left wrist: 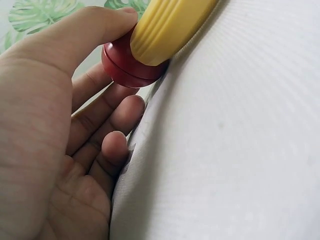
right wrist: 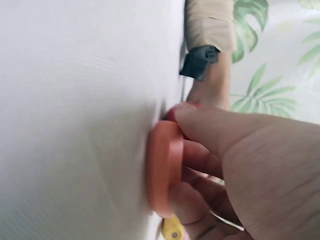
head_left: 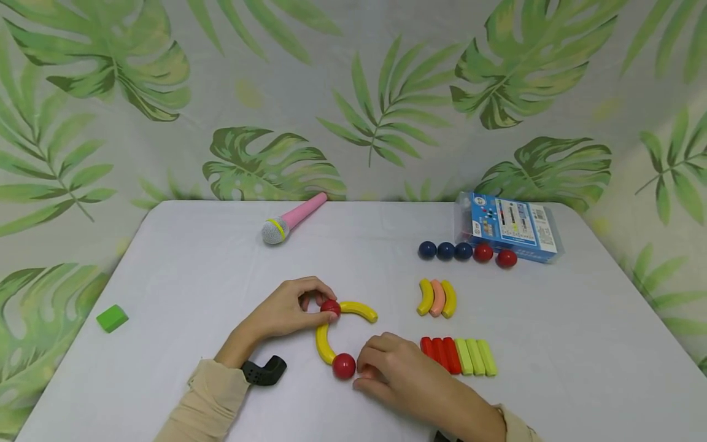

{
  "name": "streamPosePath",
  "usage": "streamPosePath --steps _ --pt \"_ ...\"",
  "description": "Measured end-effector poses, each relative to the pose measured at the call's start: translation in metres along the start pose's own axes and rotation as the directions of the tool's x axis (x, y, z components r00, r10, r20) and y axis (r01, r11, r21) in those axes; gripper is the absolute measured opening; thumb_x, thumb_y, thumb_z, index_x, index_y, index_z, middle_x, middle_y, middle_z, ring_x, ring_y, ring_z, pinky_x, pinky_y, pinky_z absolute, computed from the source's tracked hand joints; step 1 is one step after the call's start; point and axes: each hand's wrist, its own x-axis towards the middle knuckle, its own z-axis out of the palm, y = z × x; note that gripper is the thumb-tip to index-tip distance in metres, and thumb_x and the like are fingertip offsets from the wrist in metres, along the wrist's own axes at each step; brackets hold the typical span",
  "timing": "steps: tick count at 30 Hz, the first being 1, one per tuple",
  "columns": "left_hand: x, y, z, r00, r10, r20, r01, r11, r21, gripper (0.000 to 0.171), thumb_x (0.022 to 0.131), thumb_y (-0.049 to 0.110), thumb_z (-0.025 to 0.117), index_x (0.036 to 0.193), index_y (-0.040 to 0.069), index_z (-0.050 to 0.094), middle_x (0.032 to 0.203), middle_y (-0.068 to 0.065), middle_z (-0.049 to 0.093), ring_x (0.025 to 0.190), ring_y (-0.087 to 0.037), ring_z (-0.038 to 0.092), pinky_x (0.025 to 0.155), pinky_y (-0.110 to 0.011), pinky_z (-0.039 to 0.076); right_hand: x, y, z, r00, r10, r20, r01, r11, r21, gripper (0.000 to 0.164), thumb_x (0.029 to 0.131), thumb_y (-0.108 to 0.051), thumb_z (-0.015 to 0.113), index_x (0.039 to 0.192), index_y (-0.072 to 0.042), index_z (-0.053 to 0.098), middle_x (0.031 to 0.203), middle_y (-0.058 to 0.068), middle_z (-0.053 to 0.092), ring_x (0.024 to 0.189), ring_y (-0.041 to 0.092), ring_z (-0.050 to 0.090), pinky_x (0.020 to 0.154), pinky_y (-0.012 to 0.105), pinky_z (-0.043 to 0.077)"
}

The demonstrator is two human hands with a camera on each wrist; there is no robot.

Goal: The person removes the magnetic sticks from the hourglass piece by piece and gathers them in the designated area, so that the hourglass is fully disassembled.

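My left hand (head_left: 293,310) pinches a red ball (head_left: 330,309) between thumb and fingertips. Two yellow curved sticks (head_left: 359,310) meet that ball, one reaching right and the other down. The lower yellow stick (head_left: 324,345) ends at a second red ball (head_left: 344,366). Beside this ball is my right hand (head_left: 397,374), its fingers curled. In the right wrist view those fingers hold an orange curved stick (right wrist: 165,170), its end close to a red ball mostly behind the thumb. From the head, the hand hides this orange stick.
To the right lie a row of blue and red balls (head_left: 445,250), three curved sticks (head_left: 437,298), and red and lime straight sticks (head_left: 458,356). A blue-labelled box (head_left: 510,226) and a pink microphone (head_left: 295,215) are behind. A green block (head_left: 112,318) sits left.
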Motion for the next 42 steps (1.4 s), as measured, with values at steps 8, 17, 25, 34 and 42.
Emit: streamPosePath --steps 8,17,25,34,42 --pt "0.001 0.0 0.001 1.0 -0.002 0.003 0.002 1.0 0.005 0.024 0.087 0.036 0.084 0.107 0.034 0.071 0.092 0.013 0.063 0.074 -0.011 0.053 0.066 -0.023 0.044 -0.006 0.006 -0.008 0.998 0.054 -0.038 -0.057 0.996 -0.075 0.049 0.083 -0.045 0.085 0.121 -0.018 0.071 0.129 -0.003 0.063 0.115 0.015 0.06 0.098 0.036 0.056" --pt "0.001 0.0 0.001 1.0 0.007 0.001 -0.007 1.0 0.003 0.023 0.087 0.035 0.084 0.107 0.034 0.072 0.092 0.013 0.064 0.075 -0.012 0.053 0.066 -0.023 0.044 -0.004 0.013 -0.015 0.991 0.125 0.042 -0.121 0.989 -0.084 0.072 0.08 -0.055 0.085 0.137 -0.016 0.065 0.136 0.0 0.064 0.125 0.019 0.058 0.104 0.043 0.053" --pt "0.0 0.0 0.002 1.0 0.009 -0.004 -0.009 1.0 -0.002 0.024 0.087 0.037 0.084 0.107 0.033 0.072 0.092 0.013 0.064 0.075 -0.011 0.053 0.066 -0.023 0.044 -0.003 0.015 -0.015 0.992 0.12 0.04 -0.117 0.99 -0.085 0.074 0.077 -0.056 0.086 0.136 -0.016 0.066 0.134 -0.002 0.066 0.123 0.017 0.058 0.103 0.043 0.053" --pt "-0.001 -0.001 0.001 1.0 -0.011 0.006 0.011 1.0 -0.003 0.024 0.087 0.038 0.083 0.108 0.034 0.072 0.093 0.013 0.064 0.076 -0.013 0.054 0.066 -0.023 0.044 -0.007 0.024 -0.038 0.994 0.074 -0.075 -0.079 0.994 -0.069 0.067 0.079 -0.049 0.087 0.135 -0.017 0.067 0.134 -0.004 0.067 0.124 0.018 0.06 0.101 0.046 0.054" --pt "0.001 -0.002 0.001 1.0 -0.009 0.012 0.009 1.0 -0.014 0.023 0.088 0.037 0.083 0.107 0.034 0.071 0.093 0.012 0.064 0.077 -0.013 0.054 0.067 -0.023 0.045 -0.02 0.061 -0.073 0.979 0.113 -0.168 -0.119 0.993 -0.024 0.07 0.077 -0.043 0.091 0.136 -0.017 0.066 0.131 -0.002 0.067 0.106 0.017 0.063 0.088 0.041 0.059"
